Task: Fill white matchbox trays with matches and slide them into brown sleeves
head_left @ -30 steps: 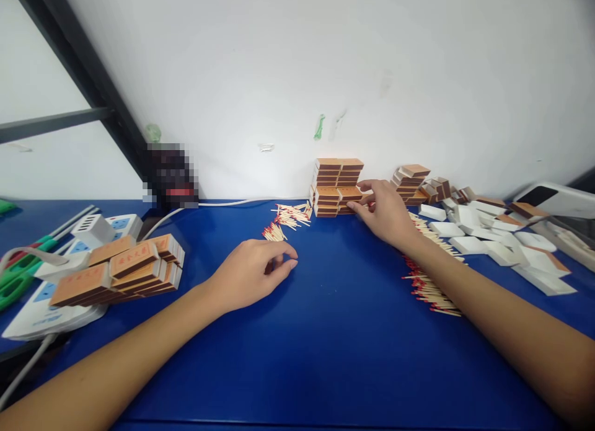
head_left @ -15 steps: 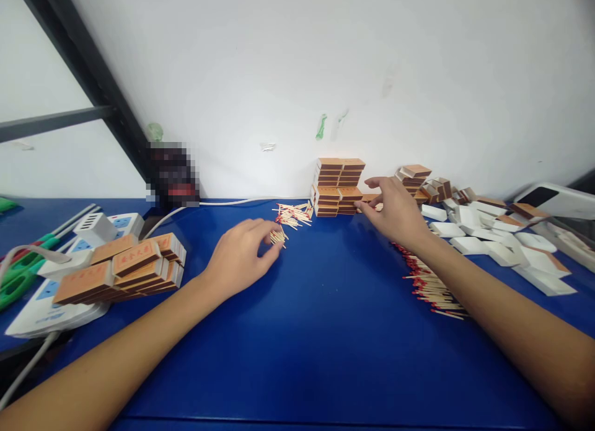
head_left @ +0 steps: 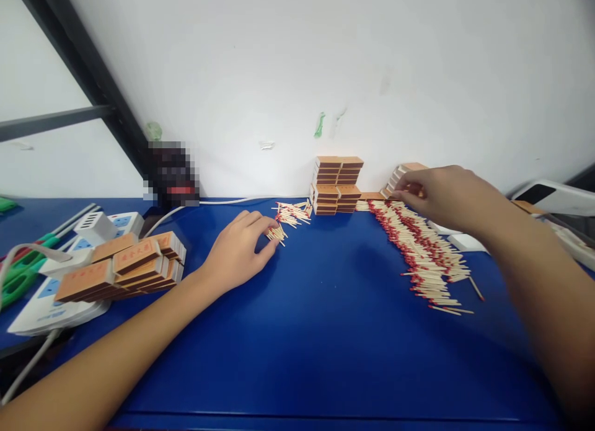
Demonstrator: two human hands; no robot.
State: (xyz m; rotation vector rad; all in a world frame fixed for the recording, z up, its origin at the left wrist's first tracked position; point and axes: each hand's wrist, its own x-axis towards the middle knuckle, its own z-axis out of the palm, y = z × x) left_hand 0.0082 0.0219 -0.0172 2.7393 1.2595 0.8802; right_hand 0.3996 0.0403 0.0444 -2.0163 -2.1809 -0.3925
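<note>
Head view: left hand (head_left: pixel 242 251), thumb and fingers parted, at matches (head_left: pixel 277 234) on its two o'clock, probably light, brittle, best pinched mid-stick; right hand (head_left: pixel 439 192), grip unclear, by matchboxes (head_left: pixel 395 178), ten o'clock.

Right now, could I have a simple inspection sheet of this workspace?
Surface: blue table, with matchsticks lying on it.
Main things: small match pile, long match spread, central matchbox stack, right matchbox stack.
Clutter: white pieces right of the long match spread; green-handled tool, power strip, left matchbox stack.
Hands: left hand at the small match pile, thumb and fingers apart; right hand at the right matchbox stack, grip unclear.
Cables: white cable along the wall; second cable by the power strip.
Surroundings: wall bearing a green scrap; dark frame at left.
</note>
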